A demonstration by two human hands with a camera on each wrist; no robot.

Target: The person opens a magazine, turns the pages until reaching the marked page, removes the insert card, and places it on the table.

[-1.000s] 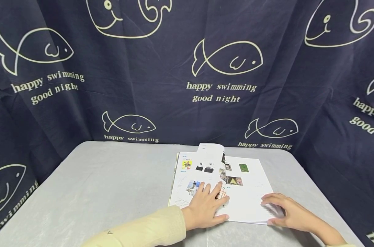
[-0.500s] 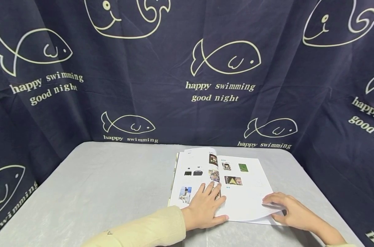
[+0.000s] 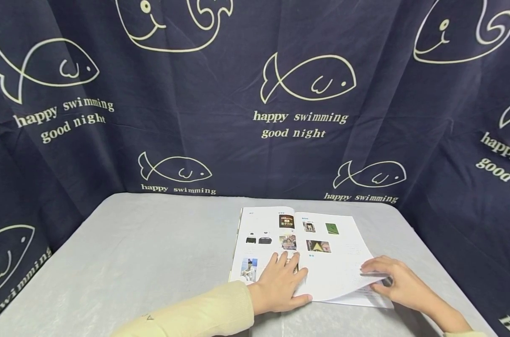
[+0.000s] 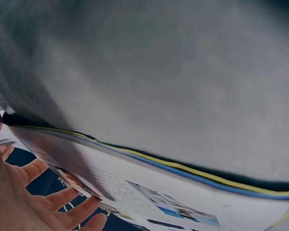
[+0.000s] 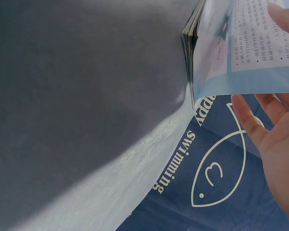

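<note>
An open book with printed photos lies on the grey table, toward the right in the head view. My left hand rests with spread fingers across the lower part of the book near the spine, its thumb over the right page's bottom edge. At the lower right corner, my right hand pinches a page, thumb below and fingers above, and the corner is raised off the pages beneath. The right wrist view shows the lifted page's underside, with blue borders and text, between thumb and fingers.
The grey tabletop stretches to the left of the book. A dark blue curtain with white fish outlines and lettering stands behind and at both sides of the table.
A turned page has settled flat on the left side. My right hand has taken a new page corner and raised it slightly. My left hand has hardly moved.
</note>
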